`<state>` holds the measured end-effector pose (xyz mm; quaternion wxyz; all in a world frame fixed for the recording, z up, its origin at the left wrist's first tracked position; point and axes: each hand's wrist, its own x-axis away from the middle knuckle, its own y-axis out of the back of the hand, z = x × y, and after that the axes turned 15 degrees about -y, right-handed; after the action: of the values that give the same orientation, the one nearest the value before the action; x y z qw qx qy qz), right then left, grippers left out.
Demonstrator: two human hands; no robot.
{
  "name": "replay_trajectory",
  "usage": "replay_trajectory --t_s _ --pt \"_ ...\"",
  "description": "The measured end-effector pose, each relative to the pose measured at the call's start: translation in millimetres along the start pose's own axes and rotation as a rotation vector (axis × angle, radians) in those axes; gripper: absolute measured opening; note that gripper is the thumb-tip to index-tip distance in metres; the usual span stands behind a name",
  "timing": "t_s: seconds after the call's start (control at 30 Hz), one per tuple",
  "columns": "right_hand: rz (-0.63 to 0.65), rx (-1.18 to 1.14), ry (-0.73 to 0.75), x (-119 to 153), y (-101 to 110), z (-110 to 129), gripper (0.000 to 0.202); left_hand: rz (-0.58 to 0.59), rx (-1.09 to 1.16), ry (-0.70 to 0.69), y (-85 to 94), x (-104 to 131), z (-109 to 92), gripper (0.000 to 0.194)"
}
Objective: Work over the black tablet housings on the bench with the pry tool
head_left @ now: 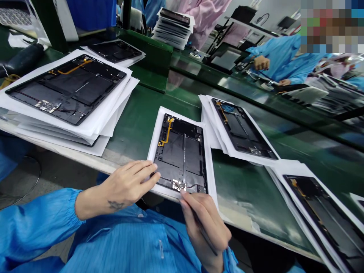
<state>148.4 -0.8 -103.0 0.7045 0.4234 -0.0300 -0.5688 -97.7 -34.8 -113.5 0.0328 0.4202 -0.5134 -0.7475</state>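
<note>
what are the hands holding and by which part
The right hand grips a slim dark tool pen-style near its front end; the left hand only touches the tablet's left edge.

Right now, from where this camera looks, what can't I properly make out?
All in the head view:
- Part of the thin dark tool: covered by the fingers of the right hand.
- The print on the tablet in front: too small to read.
- The rest of the lower-right tablet: cut off by the picture's edge.
- Whether the co-worker's hand holds anything: too small and blurred.
</note>
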Motion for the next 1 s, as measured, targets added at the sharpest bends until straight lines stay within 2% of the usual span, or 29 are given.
replay_trajectory --t_s 0.07,0.17,0.33,0.57,0.77,1.0 --pt "0.028 -0.083 -0.093 -8.5 3.7 3.1 0.035 0.043 -0.046 0.012 -1.2 -2.8 -5.0 0.033" --pt "0.140 -0.224 -0.195 -28.7 -1.0 9.1 0.021 0.111 -0.114 0.045 -1.2 -8.2 -12.8 0.033" --pt "0.243 -0.253 -0.200 -49.1 -16.4 14.0 0.016 0.128 -0.134 0.075 0.1 -13.0 -19.0 0.030" --pt "0.276 -0.242 -0.120 -51.0 -15.4 15.1 0.016 0.108 -0.141 0.066 -1.4 -11.1 -16.2 0.029" --pt "0.317 -0.213 -0.046 -56.0 -15.6 19.9 0.017 -0.061 0.008 -0.044 0.4 1.4 -1.5 0.029" --pt "0.206 -0.168 -0.145 -35.2 9.4 -1.6 0.020 -0.032 -0.061 -0.015 2.3 -3.5 -4.2 0.035"
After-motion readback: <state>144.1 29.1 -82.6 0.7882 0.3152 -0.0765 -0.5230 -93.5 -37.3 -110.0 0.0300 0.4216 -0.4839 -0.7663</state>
